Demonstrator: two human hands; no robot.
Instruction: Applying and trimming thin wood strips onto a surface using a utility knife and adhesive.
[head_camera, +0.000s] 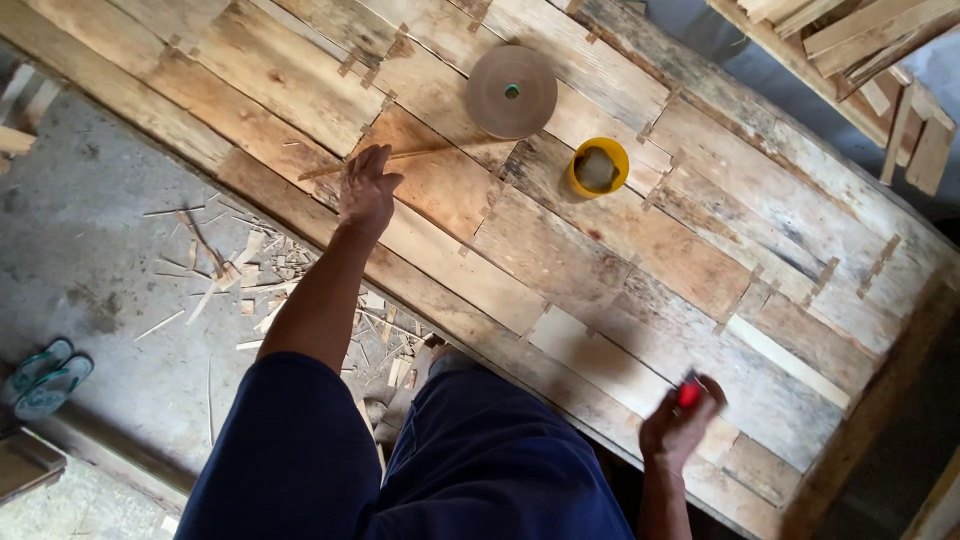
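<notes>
Meanwhile left hand (366, 190) spread flat on veneer (440, 190); right hand (678, 425) clamped on red tool (689, 393); thin veneer may split under pressure.

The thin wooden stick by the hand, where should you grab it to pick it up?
Probably near its end by the left hand, pinched across its width from above. The thin stick lies flat on the wooden table, so fingers can only close on its narrow sides. That end sits closest to the fingers, while the far end runs toward the brown tape roll.
</notes>
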